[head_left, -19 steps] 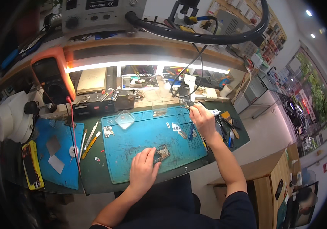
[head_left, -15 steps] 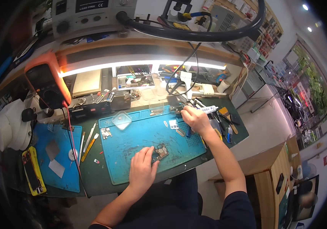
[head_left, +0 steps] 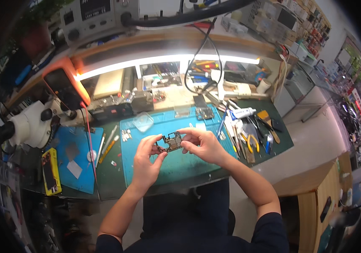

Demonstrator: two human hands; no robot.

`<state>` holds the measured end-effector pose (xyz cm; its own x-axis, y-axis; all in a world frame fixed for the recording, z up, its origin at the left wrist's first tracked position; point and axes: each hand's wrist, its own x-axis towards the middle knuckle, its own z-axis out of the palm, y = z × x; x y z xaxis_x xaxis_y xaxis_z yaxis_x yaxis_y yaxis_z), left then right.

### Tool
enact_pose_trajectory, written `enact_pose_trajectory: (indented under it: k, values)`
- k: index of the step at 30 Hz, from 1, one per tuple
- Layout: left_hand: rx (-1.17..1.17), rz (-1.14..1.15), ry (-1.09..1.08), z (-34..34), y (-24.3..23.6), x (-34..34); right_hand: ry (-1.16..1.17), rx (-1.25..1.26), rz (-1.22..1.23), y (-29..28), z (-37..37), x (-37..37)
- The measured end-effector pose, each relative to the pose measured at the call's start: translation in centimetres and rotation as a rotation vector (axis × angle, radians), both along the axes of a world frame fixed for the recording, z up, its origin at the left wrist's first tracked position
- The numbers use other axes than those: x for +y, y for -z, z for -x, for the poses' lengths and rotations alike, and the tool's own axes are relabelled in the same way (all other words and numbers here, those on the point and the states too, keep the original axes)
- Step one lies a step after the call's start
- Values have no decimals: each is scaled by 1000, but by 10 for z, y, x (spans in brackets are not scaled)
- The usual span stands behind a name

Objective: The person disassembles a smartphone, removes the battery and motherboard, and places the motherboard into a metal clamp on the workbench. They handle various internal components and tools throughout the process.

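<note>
As fingers pinch board edges, mat below

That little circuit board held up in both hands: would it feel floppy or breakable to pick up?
The circuit board is probably stiff, as it spans from the left hand to the right hand with no visible sag. It looks small beside them, so likely light. Its narrow parts around the cut-outs might snap if squeezed.

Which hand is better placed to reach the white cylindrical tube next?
Probably the right hand: it's nearer the tube, though it and the left hand grip the dark flat circuit board.
</note>
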<state>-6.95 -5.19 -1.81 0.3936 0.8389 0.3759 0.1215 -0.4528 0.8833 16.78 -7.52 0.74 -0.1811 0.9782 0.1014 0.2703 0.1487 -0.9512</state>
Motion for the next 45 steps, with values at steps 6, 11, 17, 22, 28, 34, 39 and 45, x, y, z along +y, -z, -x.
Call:
enact_pose_trajectory:
  k: [6,11,17,22,28,34,39,45]
  values:
    - [316,-277,-90,1,-15,39,-94,51,67,4,10,49]
    - [466,-518,-13,-7,-1,39,-49,-140,-32,25,0,45]
    - [270,-561,-168,-2,-8,32,70,-295,-317,-3,-9,33]
    - [75,-628,-317,9,0,48,-98,-534,-526,14,-7,37]
    - [37,-710,-366,25,4,45,-115,-502,-458,11,8,30]
    - [-14,-808,-414,31,-17,59,-104,-488,-322,7,-3,28]
    - [33,-1027,-641,46,-79,67,-224,-616,-449,25,-3,37]
    - [103,-1295,-295,3,-124,78,-263,-607,-383,10,-5,28]
